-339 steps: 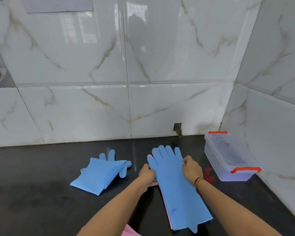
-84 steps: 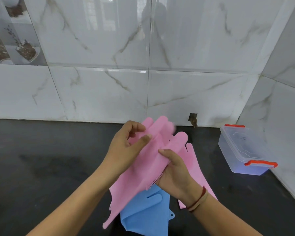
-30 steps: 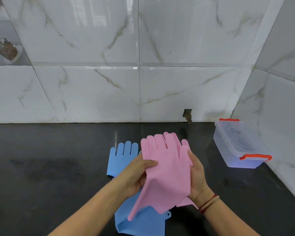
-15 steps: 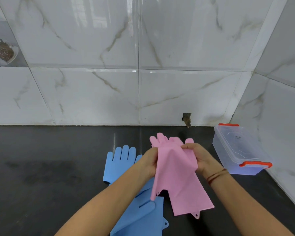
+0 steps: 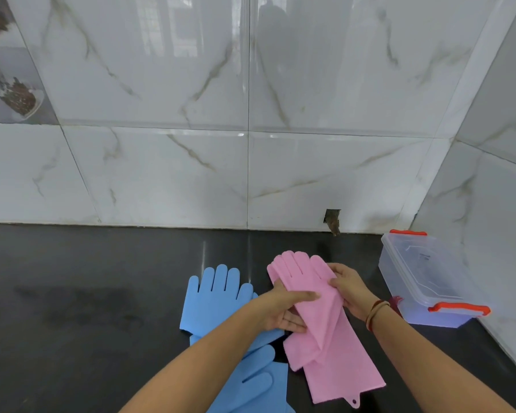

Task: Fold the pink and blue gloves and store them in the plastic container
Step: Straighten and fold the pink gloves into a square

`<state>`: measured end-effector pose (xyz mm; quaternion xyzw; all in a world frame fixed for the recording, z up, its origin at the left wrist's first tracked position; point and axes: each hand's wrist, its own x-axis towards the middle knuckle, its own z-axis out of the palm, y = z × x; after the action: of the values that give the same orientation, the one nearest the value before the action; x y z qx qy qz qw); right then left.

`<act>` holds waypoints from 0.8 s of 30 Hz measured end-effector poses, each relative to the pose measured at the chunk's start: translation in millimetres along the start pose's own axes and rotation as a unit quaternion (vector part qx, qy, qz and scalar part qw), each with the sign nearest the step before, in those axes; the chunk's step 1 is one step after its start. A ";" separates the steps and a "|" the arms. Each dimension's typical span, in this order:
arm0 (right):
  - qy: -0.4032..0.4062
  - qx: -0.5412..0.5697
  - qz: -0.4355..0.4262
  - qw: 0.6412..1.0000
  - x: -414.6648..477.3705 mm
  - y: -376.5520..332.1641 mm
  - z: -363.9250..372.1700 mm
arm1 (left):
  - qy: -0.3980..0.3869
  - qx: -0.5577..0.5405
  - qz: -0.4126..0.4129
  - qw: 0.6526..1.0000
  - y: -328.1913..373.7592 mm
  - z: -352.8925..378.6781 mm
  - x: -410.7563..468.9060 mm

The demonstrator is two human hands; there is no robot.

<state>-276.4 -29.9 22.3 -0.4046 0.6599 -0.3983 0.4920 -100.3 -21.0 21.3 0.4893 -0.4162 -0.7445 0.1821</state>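
Stacking the pink gloves (image 5: 325, 329) on the dark counter (image 5: 87, 293): the left hand (image 5: 283, 308) grips the upper glove's near edge while the right hand (image 5: 350, 289) pinches its far side. Aligning fingertips and cuffs before creasing would likely give a compact fold. Blue gloves (image 5: 218, 296) lie just left, partly under the forearm. Farther right, the plastic container (image 5: 423, 272), lid apparently on, sits against the corner wall (image 5: 489, 204); open counter spreads leftward.
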 end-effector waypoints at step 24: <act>-0.210 0.020 0.113 0.971 -10.3 20.3 -43.5 | 0.098 -0.220 0.044 0.969 -23.8 7.9 18.2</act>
<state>-319.7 -7.7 15.6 -0.3923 0.5754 -0.2598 0.6690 -112.2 -15.9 -6.9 0.4891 -0.2432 -0.7573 0.3580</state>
